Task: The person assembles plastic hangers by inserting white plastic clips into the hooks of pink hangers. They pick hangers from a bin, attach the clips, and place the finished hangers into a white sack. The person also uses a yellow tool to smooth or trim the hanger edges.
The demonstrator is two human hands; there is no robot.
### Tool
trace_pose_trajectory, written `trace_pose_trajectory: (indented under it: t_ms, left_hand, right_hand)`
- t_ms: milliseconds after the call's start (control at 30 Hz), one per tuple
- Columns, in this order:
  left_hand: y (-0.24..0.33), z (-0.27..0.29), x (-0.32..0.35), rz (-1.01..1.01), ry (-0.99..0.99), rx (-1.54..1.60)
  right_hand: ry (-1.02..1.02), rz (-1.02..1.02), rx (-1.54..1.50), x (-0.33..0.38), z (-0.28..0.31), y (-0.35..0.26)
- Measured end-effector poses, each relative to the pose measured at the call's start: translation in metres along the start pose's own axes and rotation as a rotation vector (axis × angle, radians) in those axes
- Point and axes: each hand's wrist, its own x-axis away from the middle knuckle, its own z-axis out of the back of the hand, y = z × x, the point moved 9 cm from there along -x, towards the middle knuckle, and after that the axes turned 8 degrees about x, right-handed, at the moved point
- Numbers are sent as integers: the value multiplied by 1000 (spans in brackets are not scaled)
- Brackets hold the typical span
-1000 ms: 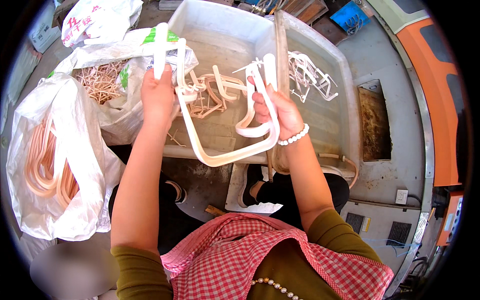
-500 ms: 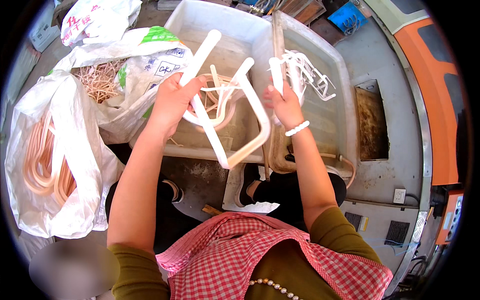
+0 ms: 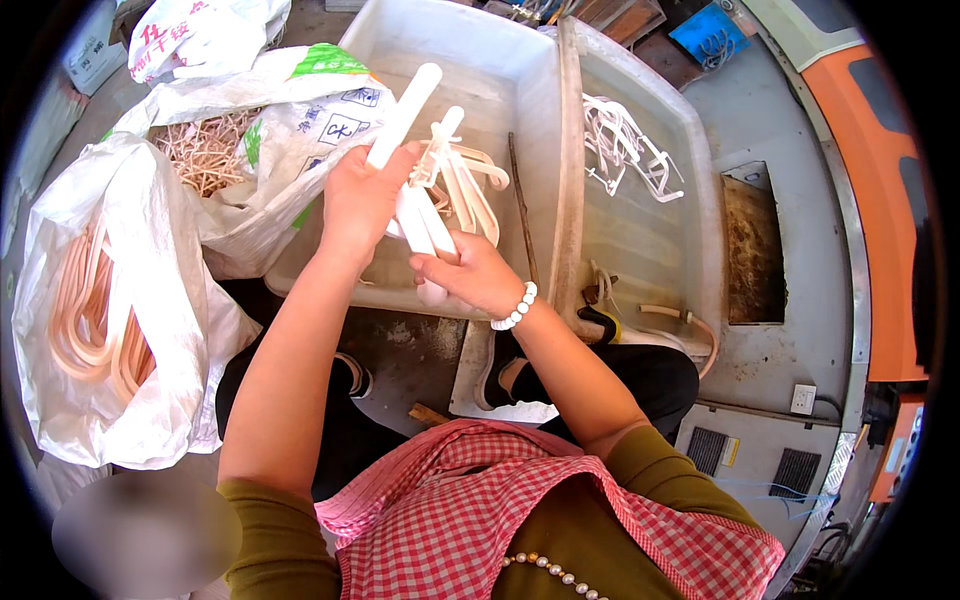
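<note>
My left hand (image 3: 362, 205) is closed round the middle of a long white plastic bar (image 3: 408, 112), which slants up and away. The lower ends of white bars are gripped by my right hand (image 3: 474, 274), close beside the left. A second white plastic bar (image 3: 447, 130) rises behind the first, with thin offshoots on it. Whether the two bars join is hidden by my fingers. Just beyond my hands are bent cream plastic pieces (image 3: 472, 200), in or above the left tub (image 3: 535, 75).
The right tub (image 3: 690, 120) holds a tangle of thin white plastic frames (image 3: 628, 150). On the left, one sack (image 3: 180, 390) contains curved pinkish strips, and another sack (image 3: 280, 215) has small scraps. A dark stick (image 3: 522, 210) leans in the left tub. An orange machine (image 3: 850, 150) stands far right.
My right hand has moved left from the right tub's near side and now grips white bars beside my left hand. The wide bent white piece no longer hangs spread out below my left hand.
</note>
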Motion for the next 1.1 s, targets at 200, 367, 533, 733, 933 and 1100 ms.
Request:
trace_pose_trajectory:
  t_ms: [200, 367, 533, 733, 933, 1100]
  left_hand:
    - [19, 31, -13, -96, 5, -191]
    - [28, 39, -10, 152, -92, -40]
    - [0, 32, -4, 388, -164, 464]
    - [-33, 18, 5, 563, -149, 500]
    - [-37, 9, 12, 383, -214, -159]
    - [-21, 4, 12, 373, -197, 133]
  right_hand:
    - [3, -171, -571, 9, 37, 4]
    - [223, -94, -556, 17, 106, 12]
    - [244, -143, -775, 5, 102, 40]
    - [292, 58, -840, 0, 103, 5]
    - [387, 98, -455, 18, 141, -56]
    - [317, -55, -449, 7, 135, -18]
